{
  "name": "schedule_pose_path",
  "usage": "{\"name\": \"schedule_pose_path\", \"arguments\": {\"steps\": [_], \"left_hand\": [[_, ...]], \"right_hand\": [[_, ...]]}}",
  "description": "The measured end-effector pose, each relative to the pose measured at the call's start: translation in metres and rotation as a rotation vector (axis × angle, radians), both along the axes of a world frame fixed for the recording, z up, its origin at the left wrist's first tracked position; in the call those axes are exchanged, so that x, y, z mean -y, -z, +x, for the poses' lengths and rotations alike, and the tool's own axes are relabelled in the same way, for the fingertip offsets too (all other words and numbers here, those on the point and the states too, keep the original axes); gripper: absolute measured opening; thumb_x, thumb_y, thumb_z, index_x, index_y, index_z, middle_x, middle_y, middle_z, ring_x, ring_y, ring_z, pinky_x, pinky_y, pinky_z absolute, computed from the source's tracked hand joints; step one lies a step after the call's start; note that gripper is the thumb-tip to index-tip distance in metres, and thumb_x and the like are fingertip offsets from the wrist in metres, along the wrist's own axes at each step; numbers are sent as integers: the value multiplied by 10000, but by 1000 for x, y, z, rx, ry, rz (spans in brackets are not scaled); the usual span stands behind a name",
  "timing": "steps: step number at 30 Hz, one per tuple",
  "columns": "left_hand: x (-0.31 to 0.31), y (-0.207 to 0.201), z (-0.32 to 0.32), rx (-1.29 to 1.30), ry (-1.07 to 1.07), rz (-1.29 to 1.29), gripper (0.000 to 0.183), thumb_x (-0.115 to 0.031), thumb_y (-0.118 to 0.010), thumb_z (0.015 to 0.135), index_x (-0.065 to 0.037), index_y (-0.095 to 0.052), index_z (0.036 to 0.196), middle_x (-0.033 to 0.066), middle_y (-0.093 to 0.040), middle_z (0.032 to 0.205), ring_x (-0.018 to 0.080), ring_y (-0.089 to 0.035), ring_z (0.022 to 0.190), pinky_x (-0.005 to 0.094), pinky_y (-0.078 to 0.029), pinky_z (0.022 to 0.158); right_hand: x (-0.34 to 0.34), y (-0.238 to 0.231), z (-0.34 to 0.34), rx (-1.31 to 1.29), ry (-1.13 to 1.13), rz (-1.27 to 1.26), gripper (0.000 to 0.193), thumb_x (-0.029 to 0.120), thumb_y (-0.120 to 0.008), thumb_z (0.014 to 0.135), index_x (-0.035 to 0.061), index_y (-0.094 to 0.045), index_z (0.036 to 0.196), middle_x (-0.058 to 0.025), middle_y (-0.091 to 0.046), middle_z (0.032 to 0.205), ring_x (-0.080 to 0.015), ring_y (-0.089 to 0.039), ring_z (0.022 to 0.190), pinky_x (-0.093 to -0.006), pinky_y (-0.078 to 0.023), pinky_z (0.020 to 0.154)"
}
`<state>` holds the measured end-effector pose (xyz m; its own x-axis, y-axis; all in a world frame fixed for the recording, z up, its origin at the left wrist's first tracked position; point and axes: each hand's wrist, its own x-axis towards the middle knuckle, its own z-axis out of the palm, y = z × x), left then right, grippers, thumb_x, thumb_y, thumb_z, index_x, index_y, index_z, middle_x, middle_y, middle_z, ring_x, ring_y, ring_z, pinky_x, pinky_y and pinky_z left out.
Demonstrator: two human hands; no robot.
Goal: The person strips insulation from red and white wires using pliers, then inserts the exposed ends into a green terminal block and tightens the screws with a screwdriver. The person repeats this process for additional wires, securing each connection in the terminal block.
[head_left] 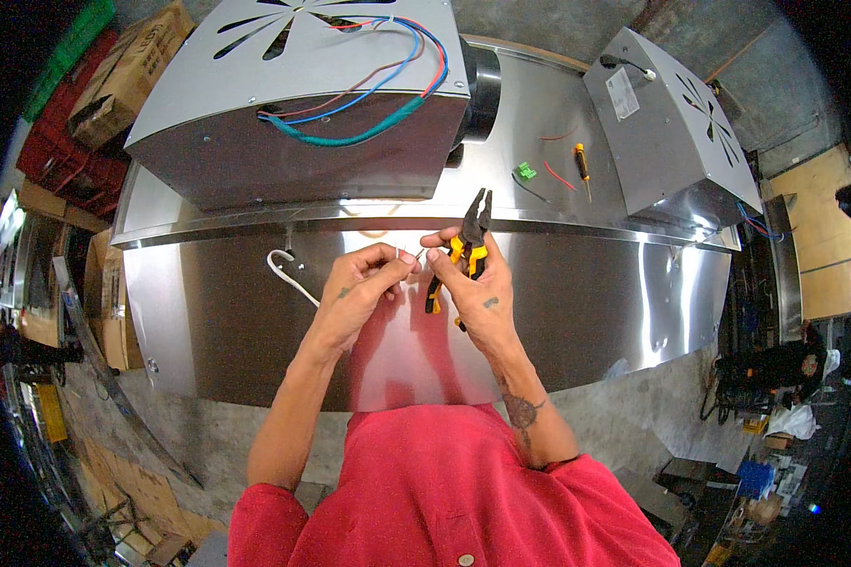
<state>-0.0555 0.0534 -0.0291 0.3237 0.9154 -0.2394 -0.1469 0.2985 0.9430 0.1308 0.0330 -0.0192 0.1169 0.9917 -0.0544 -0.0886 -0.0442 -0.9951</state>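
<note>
In front of the steel hood, my left hand [364, 288] is closed in a pinch on the end of a white cable [282, 275]. The cable loops out from the hood's front panel and passes behind my left wrist. Thin wire ends show between the fingertips of both hands. My right hand [487, 293] has combination pliers [475, 231] with black and yellow handles tucked in its palm, jaws pointing up and away from me. Its thumb and forefinger meet at the wire ends, close to my left fingertips.
On the steel top [529, 104] stand a large grey metal box [293, 156] with looped coloured wires [350, 137] and a smaller one [652, 132] at right. Between them lie a screwdriver [582, 165], a green terminal connector [526, 171] and red wire scraps [560, 176]. Cartons [128, 80] stand far left.
</note>
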Motion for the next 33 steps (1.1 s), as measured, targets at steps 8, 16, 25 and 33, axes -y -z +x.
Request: {"name": "schedule_pose_path", "arguments": {"steps": [8,16,25,33], "left_hand": [[2,-2,-5,3,34,-8,194,-243,-732,1012,-50,-747,1007,7,-721,933,53,-566,760,227,-431,688],[5,-20,8,55,-85,101,195,-180,-764,1004,-20,-712,1102,-5,-688,928,51,-598,851,232,-482,765],[4,1,14,-158,-196,271,173,-146,-748,1021,-5,-714,1117,0,-701,985,43,-614,844,225,-513,760],[10,-1,19,-245,-153,234,210,-147,-746,1028,26,-721,1144,23,-717,1012,60,-640,871,235,-542,776]], "right_hand": [[-2,8,3,-30,-47,45,285,137,-780,989,54,-615,1206,-37,-752,1054,-83,-635,859,-263,-528,781],[5,3,-3,-100,10,-40,293,168,-770,1008,39,-611,1218,-33,-743,1033,-81,-629,838,-262,-533,753],[20,8,9,-24,-231,-303,349,253,-599,1120,-32,-563,1318,-122,-733,1078,-112,-669,773,-298,-594,702],[30,8,4,392,-329,-182,455,382,-551,1127,-33,-478,1298,-144,-713,799,-239,-727,696,-386,-563,605]]}}
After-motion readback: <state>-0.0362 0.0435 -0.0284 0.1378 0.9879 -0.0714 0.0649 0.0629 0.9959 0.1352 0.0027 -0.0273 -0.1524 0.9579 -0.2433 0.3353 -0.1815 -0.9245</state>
